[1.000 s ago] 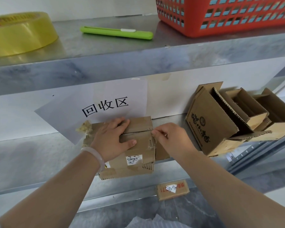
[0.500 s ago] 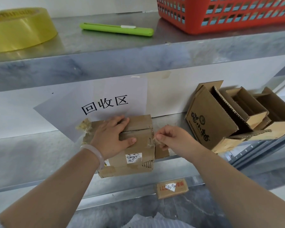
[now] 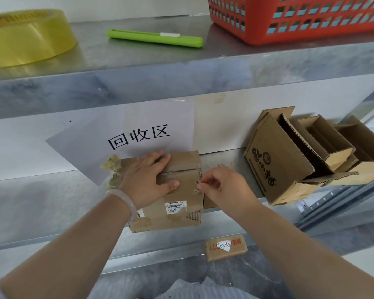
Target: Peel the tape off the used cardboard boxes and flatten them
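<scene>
A small brown cardboard box [image 3: 183, 202] with white labels stands at the front of the middle metal shelf [image 3: 41, 203]. My left hand [image 3: 147, 179] lies flat on its top, fingers spread, thumb along the front flap. At the box's right edge my right hand [image 3: 221, 186] pinches a thin strip of tape between thumb and fingertips. A crumpled wad of peeled tape [image 3: 111, 166] sticks out at the box's back left corner.
Several open cardboard boxes [image 3: 289, 160] lean on the shelf to the right. A paper sign [image 3: 138, 134] hangs behind. On the upper shelf are a yellow tape roll [image 3: 28, 37], a green box cutter [image 3: 154, 37] and a red basket [image 3: 300, 16]. A small box [image 3: 225, 248] lies below.
My right hand has slid from the box's top right corner down and to the right along its edge, still pinching the tape. My left hand has stayed pressed on the box.
</scene>
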`<act>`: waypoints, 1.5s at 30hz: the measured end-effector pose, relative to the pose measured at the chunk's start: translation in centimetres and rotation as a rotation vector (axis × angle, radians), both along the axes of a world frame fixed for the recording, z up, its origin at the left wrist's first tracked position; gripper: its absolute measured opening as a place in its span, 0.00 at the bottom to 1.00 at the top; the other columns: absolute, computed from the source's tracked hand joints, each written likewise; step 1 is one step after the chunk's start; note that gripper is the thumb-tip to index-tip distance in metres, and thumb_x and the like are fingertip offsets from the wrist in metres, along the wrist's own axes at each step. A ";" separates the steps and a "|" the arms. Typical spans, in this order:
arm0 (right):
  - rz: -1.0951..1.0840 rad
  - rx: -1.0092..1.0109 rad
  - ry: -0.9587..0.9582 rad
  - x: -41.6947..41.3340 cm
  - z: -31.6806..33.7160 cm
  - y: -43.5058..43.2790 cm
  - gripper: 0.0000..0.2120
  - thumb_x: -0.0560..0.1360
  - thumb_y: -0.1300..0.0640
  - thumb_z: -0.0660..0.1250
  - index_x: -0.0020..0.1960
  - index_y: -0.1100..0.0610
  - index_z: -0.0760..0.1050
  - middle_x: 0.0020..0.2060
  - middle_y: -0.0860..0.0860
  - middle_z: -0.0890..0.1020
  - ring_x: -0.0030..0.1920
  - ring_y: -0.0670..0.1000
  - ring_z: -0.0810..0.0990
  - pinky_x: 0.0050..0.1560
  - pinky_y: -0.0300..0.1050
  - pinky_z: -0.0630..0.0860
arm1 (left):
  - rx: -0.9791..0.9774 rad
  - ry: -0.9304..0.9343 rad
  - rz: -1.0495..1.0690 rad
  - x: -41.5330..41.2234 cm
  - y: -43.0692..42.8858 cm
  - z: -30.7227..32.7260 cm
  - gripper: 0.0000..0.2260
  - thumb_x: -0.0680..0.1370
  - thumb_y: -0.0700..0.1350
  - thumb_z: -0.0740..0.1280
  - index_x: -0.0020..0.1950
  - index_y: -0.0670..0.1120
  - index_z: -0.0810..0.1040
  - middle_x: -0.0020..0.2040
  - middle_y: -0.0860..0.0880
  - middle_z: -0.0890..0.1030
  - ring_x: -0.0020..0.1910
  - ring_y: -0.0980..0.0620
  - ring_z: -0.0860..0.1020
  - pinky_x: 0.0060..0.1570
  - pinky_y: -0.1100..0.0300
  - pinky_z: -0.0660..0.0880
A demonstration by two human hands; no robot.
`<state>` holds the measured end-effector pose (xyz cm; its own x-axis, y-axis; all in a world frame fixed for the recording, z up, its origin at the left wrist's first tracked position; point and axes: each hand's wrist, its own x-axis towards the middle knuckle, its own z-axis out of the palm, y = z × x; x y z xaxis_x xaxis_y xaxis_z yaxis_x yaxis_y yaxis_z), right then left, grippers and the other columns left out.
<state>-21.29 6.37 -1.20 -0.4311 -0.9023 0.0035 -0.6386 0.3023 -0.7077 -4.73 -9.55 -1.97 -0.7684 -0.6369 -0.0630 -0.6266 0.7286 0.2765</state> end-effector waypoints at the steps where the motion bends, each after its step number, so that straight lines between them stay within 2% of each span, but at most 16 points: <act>1: 0.014 0.021 0.011 0.0 0.1 0.0 0.01 0.77 0.51 0.69 0.46 0.47 0.78 0.38 0.39 0.76 0.39 0.38 0.76 0.37 0.27 0.70 | -0.001 0.001 0.000 0.0 0.0 0.0 0.47 0.63 0.76 0.47 0.78 0.55 0.56 0.77 0.57 0.55 0.75 0.53 0.53 0.74 0.55 0.49; 3: 0.040 0.058 -0.037 -0.3 0.1 0.0 0.04 0.79 0.53 0.66 0.45 0.46 0.76 0.38 0.41 0.77 0.39 0.40 0.76 0.37 0.29 0.69 | -0.002 0.001 0.003 0.0 0.0 0.0 0.47 0.63 0.76 0.47 0.78 0.55 0.56 0.77 0.57 0.55 0.75 0.52 0.53 0.74 0.55 0.49; 5: 0.046 0.082 -0.196 -0.9 -0.1 0.2 0.06 0.79 0.54 0.66 0.43 0.47 0.76 0.36 0.43 0.80 0.37 0.40 0.77 0.39 0.30 0.71 | -0.003 -0.001 0.005 0.0 -0.1 -0.1 0.47 0.63 0.76 0.47 0.78 0.55 0.56 0.77 0.57 0.55 0.75 0.52 0.53 0.74 0.55 0.49; 7: 0.034 0.077 -0.397 -1.2 -0.3 0.3 0.06 0.79 0.56 0.66 0.44 0.51 0.78 0.34 0.45 0.82 0.37 0.41 0.80 0.42 0.36 0.76 | -0.001 0.003 0.010 -0.1 -0.1 -0.2 0.46 0.63 0.76 0.47 0.78 0.56 0.56 0.77 0.57 0.55 0.75 0.52 0.53 0.74 0.55 0.49; 9: 0.018 0.056 -0.520 -1.2 -0.5 0.3 0.05 0.79 0.58 0.66 0.47 0.56 0.80 0.33 0.45 0.83 0.37 0.43 0.81 0.44 0.39 0.80 | 0.000 0.009 0.012 -0.1 -0.1 -0.2 0.47 0.63 0.76 0.47 0.78 0.55 0.56 0.77 0.57 0.55 0.75 0.52 0.53 0.74 0.54 0.49; 15: -0.085 0.044 -0.766 -1.1 -0.8 0.0 0.07 0.79 0.59 0.66 0.48 0.61 0.81 0.32 0.51 0.82 0.33 0.47 0.79 0.37 0.42 0.77 | -0.003 0.026 0.003 0.0 -0.1 -0.3 0.46 0.63 0.75 0.47 0.78 0.55 0.57 0.77 0.56 0.56 0.76 0.52 0.53 0.74 0.54 0.49; 18: -0.134 -0.036 -0.895 -1.3 0.7 -0.3 0.06 0.78 0.58 0.67 0.47 0.61 0.81 0.33 0.51 0.83 0.33 0.46 0.79 0.37 0.41 0.78 | -0.007 0.026 -0.003 0.0 -0.2 -0.4 0.46 0.63 0.75 0.48 0.78 0.54 0.58 0.77 0.56 0.57 0.76 0.51 0.54 0.74 0.55 0.49; 22: -0.257 -0.188 -0.671 -3.1 2.5 -1.7 0.04 0.76 0.56 0.70 0.48 0.57 0.82 0.36 0.51 0.85 0.39 0.47 0.83 0.43 0.43 0.82 | -0.010 0.023 -0.006 0.1 -0.2 -0.5 0.46 0.64 0.76 0.47 0.77 0.54 0.58 0.76 0.56 0.57 0.75 0.51 0.55 0.74 0.54 0.49; 24: -0.287 -0.168 -0.577 -3.9 2.3 -2.2 0.05 0.76 0.53 0.70 0.50 0.54 0.82 0.41 0.48 0.85 0.43 0.46 0.83 0.44 0.42 0.81 | -0.013 0.028 -0.005 0.1 -0.2 -0.5 0.45 0.64 0.76 0.47 0.77 0.54 0.58 0.76 0.56 0.57 0.74 0.51 0.55 0.74 0.54 0.51; 28: -0.338 0.008 -0.341 -4.9 -0.2 -1.9 0.05 0.77 0.50 0.69 0.49 0.50 0.81 0.37 0.42 0.80 0.35 0.42 0.75 0.35 0.36 0.69 | -0.016 0.021 -0.015 0.2 -0.3 -0.6 0.45 0.65 0.76 0.47 0.78 0.55 0.56 0.76 0.58 0.56 0.75 0.53 0.54 0.74 0.55 0.49; 31: -0.421 0.035 -0.313 -5.5 -2.4 -1.3 0.04 0.76 0.53 0.70 0.50 0.51 0.80 0.40 0.44 0.81 0.38 0.45 0.78 0.36 0.39 0.76 | -0.010 0.027 -0.011 0.2 -0.3 -0.6 0.45 0.65 0.76 0.47 0.78 0.55 0.56 0.76 0.58 0.55 0.75 0.54 0.53 0.74 0.56 0.47; 33: -0.453 0.042 -0.303 -5.8 -3.5 -1.0 0.05 0.76 0.54 0.70 0.51 0.50 0.78 0.43 0.46 0.81 0.41 0.47 0.81 0.43 0.45 0.81 | -0.003 0.040 -0.002 0.2 -0.1 -0.4 0.45 0.65 0.75 0.48 0.78 0.55 0.57 0.76 0.58 0.56 0.75 0.54 0.53 0.74 0.56 0.48; 36: -0.441 0.080 -0.263 -6.1 -4.4 -1.2 0.06 0.78 0.57 0.68 0.53 0.49 0.78 0.46 0.46 0.82 0.45 0.47 0.81 0.50 0.46 0.81 | 0.000 0.055 0.009 0.2 0.2 -0.2 0.44 0.65 0.75 0.48 0.77 0.56 0.57 0.76 0.59 0.56 0.75 0.53 0.53 0.75 0.53 0.50; 41: -0.373 0.193 -0.202 -6.1 -5.5 -2.2 0.14 0.81 0.63 0.59 0.60 0.53 0.80 0.57 0.50 0.82 0.55 0.50 0.79 0.62 0.45 0.75 | -0.011 0.057 0.005 0.3 0.3 -0.2 0.43 0.66 0.74 0.48 0.77 0.56 0.57 0.77 0.58 0.56 0.75 0.53 0.53 0.75 0.53 0.49; 43: -0.348 0.210 -0.183 -6.0 -5.8 -2.6 0.14 0.82 0.61 0.59 0.62 0.53 0.79 0.59 0.51 0.81 0.58 0.51 0.79 0.63 0.45 0.75 | -0.004 0.059 0.009 0.3 0.3 -0.2 0.43 0.66 0.74 0.48 0.77 0.56 0.57 0.77 0.58 0.56 0.76 0.53 0.53 0.75 0.54 0.49; 45: -0.332 0.225 -0.158 -5.8 -6.0 -2.9 0.13 0.82 0.56 0.60 0.63 0.53 0.78 0.58 0.50 0.82 0.57 0.51 0.79 0.61 0.45 0.75 | -0.002 0.062 0.011 0.4 0.4 -0.2 0.43 0.66 0.74 0.48 0.77 0.56 0.57 0.77 0.58 0.56 0.76 0.53 0.53 0.75 0.53 0.49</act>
<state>-27.14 3.45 -7.17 -0.6774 -0.6853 -0.2674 -0.3694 0.6312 -0.6820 -4.37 -9.18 -2.18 -0.7638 -0.6453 -0.0140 -0.6160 0.7224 0.3140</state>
